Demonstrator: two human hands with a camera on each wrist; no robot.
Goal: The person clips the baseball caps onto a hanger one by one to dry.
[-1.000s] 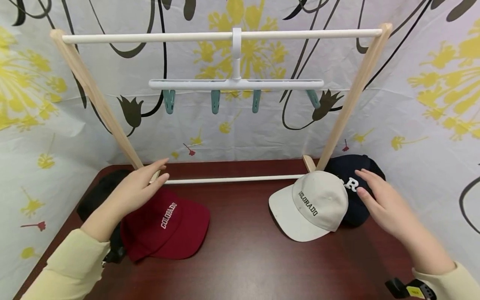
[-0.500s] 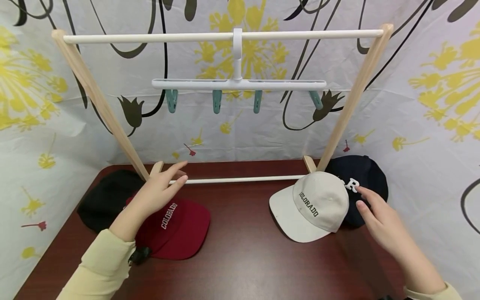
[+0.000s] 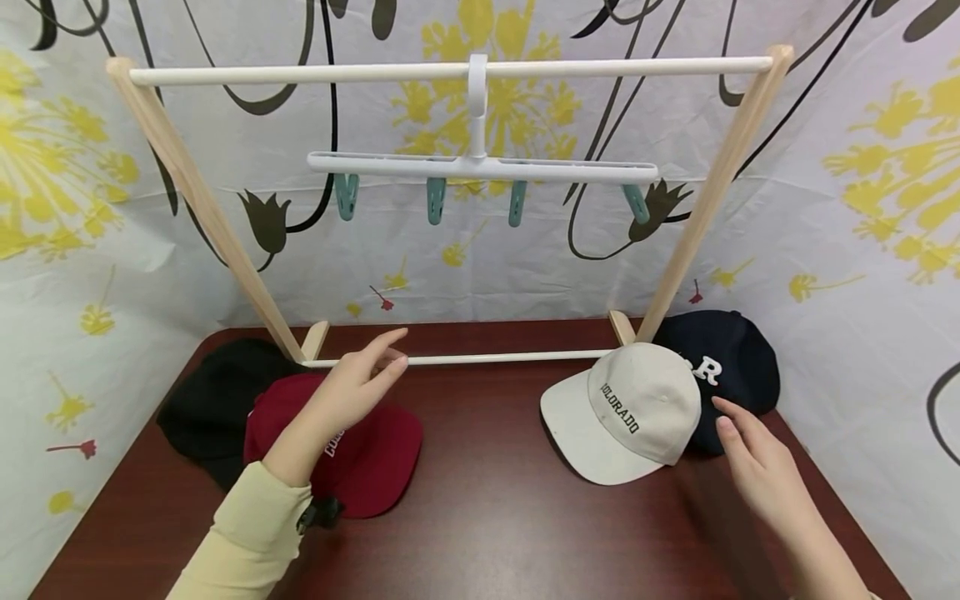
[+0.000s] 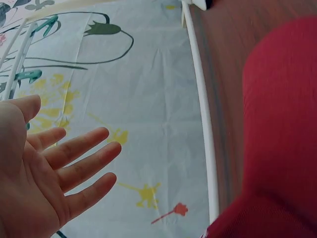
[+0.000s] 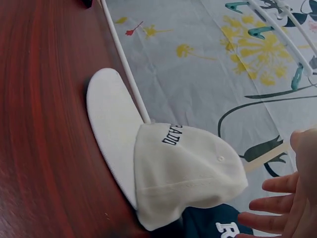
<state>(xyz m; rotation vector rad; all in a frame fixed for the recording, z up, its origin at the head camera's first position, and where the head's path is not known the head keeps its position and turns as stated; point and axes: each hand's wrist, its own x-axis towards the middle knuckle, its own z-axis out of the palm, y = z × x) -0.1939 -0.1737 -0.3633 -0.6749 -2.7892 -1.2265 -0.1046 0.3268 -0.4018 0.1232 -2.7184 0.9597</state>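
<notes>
My left hand (image 3: 348,400) hovers over the red cap (image 3: 393,458), holding nothing, with its fingers apart in the left wrist view. Partly behind that cap lies a black cap (image 3: 213,408). On the right, my right hand (image 3: 768,475) is beside the cream cap (image 3: 652,400) and in front of the navy cap (image 3: 742,354) with a white R. Nothing is in its relaxed fingers; in the right wrist view they appear close to the navy cap, and I cannot tell whether they touch it. The cream cap overlaps the navy one.
A wooden rack (image 3: 716,179) with white rods stands at the back of the dark red table (image 3: 480,517). From its top rod hangs a white hanger (image 3: 480,168) with several teal clips (image 3: 435,202). Patterned cloth (image 3: 480,283) covers the walls behind and at both sides.
My left hand has moved to the right over the red cap, uncovering the black cap. The right hand has drawn slightly down, away from the R on the navy cap. The caps stay put.
</notes>
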